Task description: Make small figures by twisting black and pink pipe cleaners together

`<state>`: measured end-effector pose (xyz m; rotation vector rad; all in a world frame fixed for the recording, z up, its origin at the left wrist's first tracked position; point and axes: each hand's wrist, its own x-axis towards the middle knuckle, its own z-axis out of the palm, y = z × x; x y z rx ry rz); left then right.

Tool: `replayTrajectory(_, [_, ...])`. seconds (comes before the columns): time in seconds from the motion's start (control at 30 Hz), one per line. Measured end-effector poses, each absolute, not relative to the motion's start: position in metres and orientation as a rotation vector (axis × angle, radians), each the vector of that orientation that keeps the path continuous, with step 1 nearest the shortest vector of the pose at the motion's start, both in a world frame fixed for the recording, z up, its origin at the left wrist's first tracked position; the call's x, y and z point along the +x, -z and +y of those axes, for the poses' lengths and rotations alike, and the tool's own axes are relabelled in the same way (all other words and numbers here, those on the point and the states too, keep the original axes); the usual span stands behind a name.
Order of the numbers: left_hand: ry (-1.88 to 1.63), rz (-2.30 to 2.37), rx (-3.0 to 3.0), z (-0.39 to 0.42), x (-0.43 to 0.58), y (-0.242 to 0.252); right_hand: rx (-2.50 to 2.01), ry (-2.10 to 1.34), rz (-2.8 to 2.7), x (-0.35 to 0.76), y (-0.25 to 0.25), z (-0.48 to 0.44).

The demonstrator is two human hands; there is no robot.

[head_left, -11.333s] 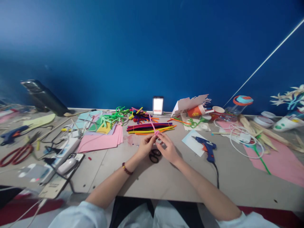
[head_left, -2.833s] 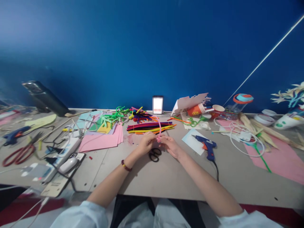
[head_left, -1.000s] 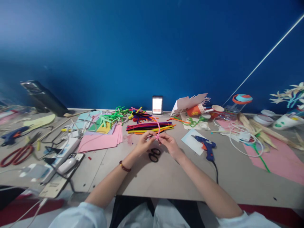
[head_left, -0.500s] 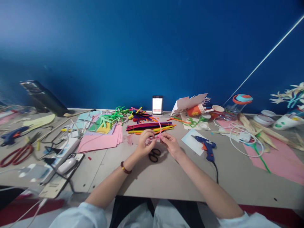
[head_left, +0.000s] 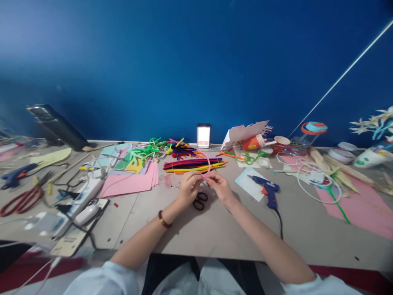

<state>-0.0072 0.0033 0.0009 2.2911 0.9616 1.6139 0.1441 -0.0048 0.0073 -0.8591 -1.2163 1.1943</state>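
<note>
The slender pink fuzzy pipe cleaner (head_left: 209, 164), nearly straight in the oldest view, now bows rightward in an arc; the bare left hand (head_left: 187, 189), lately showing pink between its spread fingers, now curls and hides it. The bare right hand (head_left: 222, 189), looser earlier, now pinches the pink close to the left fingertips.

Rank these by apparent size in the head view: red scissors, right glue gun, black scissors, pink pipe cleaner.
1. Red scissors
2. Right glue gun
3. Black scissors and pink pipe cleaner: unranked, since both are partly hidden.
</note>
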Motion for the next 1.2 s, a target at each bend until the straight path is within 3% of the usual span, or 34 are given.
replayTrajectory(0.43, [-1.549, 0.950, 2.013, 0.002, -0.006, -0.003, -0.887, -1.242, -1.140, 0.147, 0.000, -0.005])
replayTrajectory(0.7, [-1.553, 0.918, 2.067, 0.001, -0.008, -0.007, -0.950, -0.812, -1.433, 0.150, -0.009, -0.008])
replayTrajectory(1.2, [-1.433, 0.872, 1.810, -0.002, -0.005, -0.014, -0.862, -0.942, -1.355, 0.145, -0.006, -0.009])
